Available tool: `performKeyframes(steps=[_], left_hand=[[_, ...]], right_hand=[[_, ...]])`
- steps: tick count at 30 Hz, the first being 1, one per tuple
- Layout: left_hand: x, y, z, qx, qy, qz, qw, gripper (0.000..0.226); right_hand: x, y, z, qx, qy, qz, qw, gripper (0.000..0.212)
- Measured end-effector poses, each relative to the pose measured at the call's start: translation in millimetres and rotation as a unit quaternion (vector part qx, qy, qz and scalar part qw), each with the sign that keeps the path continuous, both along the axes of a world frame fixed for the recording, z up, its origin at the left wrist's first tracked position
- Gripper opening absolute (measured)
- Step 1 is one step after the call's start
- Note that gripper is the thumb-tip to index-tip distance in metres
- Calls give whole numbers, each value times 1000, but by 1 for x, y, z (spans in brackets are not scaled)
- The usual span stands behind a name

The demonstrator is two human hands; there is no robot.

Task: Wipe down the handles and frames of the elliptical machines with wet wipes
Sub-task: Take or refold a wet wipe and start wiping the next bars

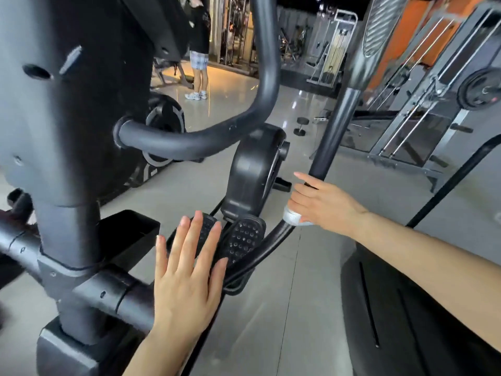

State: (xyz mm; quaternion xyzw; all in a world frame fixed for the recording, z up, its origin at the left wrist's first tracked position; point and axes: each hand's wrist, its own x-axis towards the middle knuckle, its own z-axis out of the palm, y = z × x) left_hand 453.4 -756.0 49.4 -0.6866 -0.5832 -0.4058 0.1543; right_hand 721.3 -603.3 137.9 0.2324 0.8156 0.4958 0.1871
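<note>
1. Wipe point(294, 217): a pale wet wipe, bunched and wrapped part-way round the dark swing arm point(329, 142) of the elliptical, right of centre and at mid-depth. It sits where the straight tube starts to bend down toward the pedals, so the cloth likely hugs the tube to clean all round it in one pass.
2. Right hand point(322, 203): fingers curled over the wipe and the tube, gripping both, with the forefinger lying up along the bar. The grip looks firm enough to slide the wipe along the metal.
3. Left hand point(187, 270): flat, fingers straight and spread, holding nothing. It hovers in front of the studded pedals point(244, 237), near the low frame tube point(108, 291); whether it touches anything I cannot tell. It probably serves for balance while the other arm reaches out.
4. Curved handlebar point(217, 134) and the wide centre post point(67, 131) stand to the left and nearer; I judge both remain to be wiped.
5. Farther off: a dumbbell point(301, 126) on the pale floor point(271, 308), a weight rack point(433, 104) at right, and a person point(199, 58) standing at the far left-centre.
</note>
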Motion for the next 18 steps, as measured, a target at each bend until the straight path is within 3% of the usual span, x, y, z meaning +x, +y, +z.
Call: performKeyframes(steps=[4, 9, 12, 15, 18], left_hand=[[49, 39, 48, 74, -20, 42, 996, 50], [94, 72, 82, 111, -31, 93, 989, 49], [107, 66, 84, 107, -44, 124, 986, 49], [113, 58, 79, 105, -16, 134, 985, 48], [114, 56, 80, 103, 6, 127, 986, 47]], right_hand=[[31, 25, 78, 151, -1, 108, 983, 28], [39, 40, 155, 219, 112, 183, 952, 30], [40, 47, 129, 204, 131, 208, 948, 33], [42, 41, 75, 135, 59, 196, 969, 40], [43, 39, 50, 78, 5, 201, 976, 62]])
